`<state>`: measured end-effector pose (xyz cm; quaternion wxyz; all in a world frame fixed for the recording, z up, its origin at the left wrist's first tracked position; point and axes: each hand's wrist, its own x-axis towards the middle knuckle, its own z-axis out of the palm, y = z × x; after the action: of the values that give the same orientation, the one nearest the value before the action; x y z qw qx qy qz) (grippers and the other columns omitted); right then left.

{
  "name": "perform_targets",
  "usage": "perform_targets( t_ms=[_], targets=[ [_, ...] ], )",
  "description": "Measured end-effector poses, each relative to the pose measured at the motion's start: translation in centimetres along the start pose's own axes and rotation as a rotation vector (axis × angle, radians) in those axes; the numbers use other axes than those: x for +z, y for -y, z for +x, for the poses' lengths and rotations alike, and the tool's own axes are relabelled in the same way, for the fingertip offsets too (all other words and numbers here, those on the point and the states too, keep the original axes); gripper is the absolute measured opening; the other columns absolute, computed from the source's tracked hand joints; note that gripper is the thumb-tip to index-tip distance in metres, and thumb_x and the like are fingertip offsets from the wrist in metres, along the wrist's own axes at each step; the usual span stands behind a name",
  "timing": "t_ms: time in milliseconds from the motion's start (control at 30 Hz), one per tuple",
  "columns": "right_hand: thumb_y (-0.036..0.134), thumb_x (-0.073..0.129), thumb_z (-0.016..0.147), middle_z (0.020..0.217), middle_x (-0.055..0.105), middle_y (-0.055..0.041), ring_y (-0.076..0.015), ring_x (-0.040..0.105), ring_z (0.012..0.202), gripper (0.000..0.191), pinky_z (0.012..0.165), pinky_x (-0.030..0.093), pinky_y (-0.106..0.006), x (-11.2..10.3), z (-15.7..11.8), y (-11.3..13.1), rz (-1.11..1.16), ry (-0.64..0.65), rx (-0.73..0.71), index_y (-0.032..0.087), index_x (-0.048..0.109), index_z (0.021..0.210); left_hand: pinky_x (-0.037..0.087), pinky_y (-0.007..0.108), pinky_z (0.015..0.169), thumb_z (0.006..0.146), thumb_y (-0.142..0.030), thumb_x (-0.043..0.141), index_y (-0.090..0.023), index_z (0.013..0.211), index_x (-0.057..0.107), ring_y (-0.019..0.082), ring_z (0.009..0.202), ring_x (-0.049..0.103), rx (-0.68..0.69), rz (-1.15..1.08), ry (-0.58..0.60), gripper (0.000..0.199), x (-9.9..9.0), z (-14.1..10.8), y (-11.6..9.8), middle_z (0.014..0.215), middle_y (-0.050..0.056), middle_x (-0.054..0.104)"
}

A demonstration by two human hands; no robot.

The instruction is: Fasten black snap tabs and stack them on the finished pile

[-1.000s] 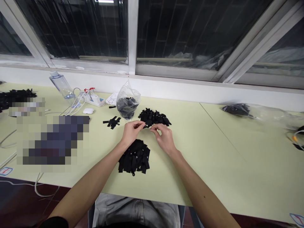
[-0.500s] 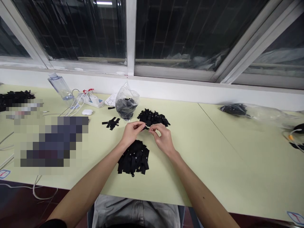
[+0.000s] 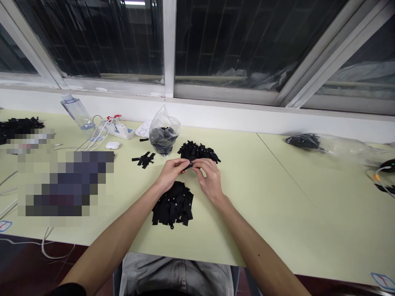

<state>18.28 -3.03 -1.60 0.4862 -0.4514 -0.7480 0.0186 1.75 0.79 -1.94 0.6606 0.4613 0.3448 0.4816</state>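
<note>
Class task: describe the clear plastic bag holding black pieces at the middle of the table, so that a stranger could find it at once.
Start at the white window post above the pale green table. Just below it stands the clear plastic bag, left of a loose black pile. Unlike the flat bag at far right, it stands upright, twisted to a peak.

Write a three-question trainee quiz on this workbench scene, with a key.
1. True or false: both hands pinch one small black label between them.
2. Which lies nearest the person's body? A) the loose pile of labels B) the stacked labels C) the clear bag
3. Fill in: the water bottle stands to the ____ of the clear bag.

Key: 1 true, the left hand and right hand meet on it. 2 B. 3 left.
</note>
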Motion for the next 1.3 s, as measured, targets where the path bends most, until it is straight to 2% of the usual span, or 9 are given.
perform_targets(
  t_ms=[167, 400, 633, 867, 1033, 1300],
  targets=[
    [0.016, 0.054, 0.096, 0.091, 0.072, -0.0029, -0.0224, 0.065, 0.087, 0.015, 0.086, 0.045, -0.043, -0.31, -0.04, 0.11, 0.022, -0.003, 0.014, 0.024, 0.065, 0.090, 0.045, 0.027, 0.074, 0.069, -0.038, 0.083, -0.015, 0.092, 0.077, 0.012, 0.078, 0.057, -0.032, -0.007, 0.013, 0.033, 0.10, -0.12, 0.04, 0.096, 0.008, 0.070],
    [0.018, 0.057, 0.094, 0.089, 0.072, -0.0017, -0.0214, 0.066, 0.085, 0.012, 0.085, 0.045, -0.041, -0.31, 0.04, -0.01, 0.050, -0.022, 0.027, 0.024, 0.066, 0.088, 0.042, 0.028, 0.074, 0.070, -0.040, 0.082, -0.015, 0.092, 0.077, 0.012, 0.076, 0.054, -0.046, 0.023, 0.063, 0.034, 0.14, -0.27, -0.17, 0.092, 0.007, 0.069],
    [0.020, 0.063, 0.090, 0.087, 0.072, -0.0016, -0.0215, 0.065, 0.079, 0.005, 0.082, 0.045, -0.040, -0.58, 0.14, -0.07, 0.061, -0.063, 0.105, 0.024, 0.067, 0.090, 0.041, 0.028, 0.076, 0.075, -0.039, 0.079, -0.014, 0.094, 0.076, 0.010, 0.072, 0.051, -0.046, 0.029, 0.118, 0.032, 0.00, -0.35, -0.17, 0.084, 0.004, 0.064],
    [0.019, 0.061, 0.090, 0.085, 0.072, -0.0016, -0.0226, 0.066, 0.084, 0.013, 0.084, 0.044, -0.040, -0.91, 0.37, 0.23, 0.128, 0.003, 0.114, 0.024, 0.069, 0.082, 0.040, 0.026, 0.075, 0.076, -0.038, 0.079, -0.014, 0.095, 0.075, 0.009, 0.074, 0.052, -0.089, -0.053, 0.165, 0.031, -0.03, -0.47, -0.23, 0.087, 0.004, 0.064],
    [0.021, 0.063, 0.089, 0.087, 0.072, -0.0026, -0.0223, 0.066, 0.084, 0.010, 0.086, 0.046, -0.040, -0.99, 0.48, 0.44, 0.193, 0.002, 0.183, 0.024, 0.071, 0.084, 0.040, 0.027, 0.076, 0.073, -0.036, 0.081, -0.013, 0.095, 0.074, 0.009, 0.073, 0.054, -0.142, -0.103, 0.147, 0.033, -0.01, -0.45, -0.26, 0.084, 0.005, 0.065],
    [0.022, 0.067, 0.085, 0.087, 0.071, -0.0038, -0.0210, 0.063, 0.079, 0.005, 0.078, 0.050, -0.037, -1.06, 0.62, 0.23, 0.347, 0.056, 0.295, 0.022, 0.072, 0.085, 0.041, 0.028, 0.078, 0.073, -0.033, 0.081, -0.012, 0.099, 0.074, 0.009, 0.073, 0.056, -0.162, -0.103, 0.129, 0.034, -0.16, -0.39, -0.27, 0.088, 0.006, 0.067]
  ],
)
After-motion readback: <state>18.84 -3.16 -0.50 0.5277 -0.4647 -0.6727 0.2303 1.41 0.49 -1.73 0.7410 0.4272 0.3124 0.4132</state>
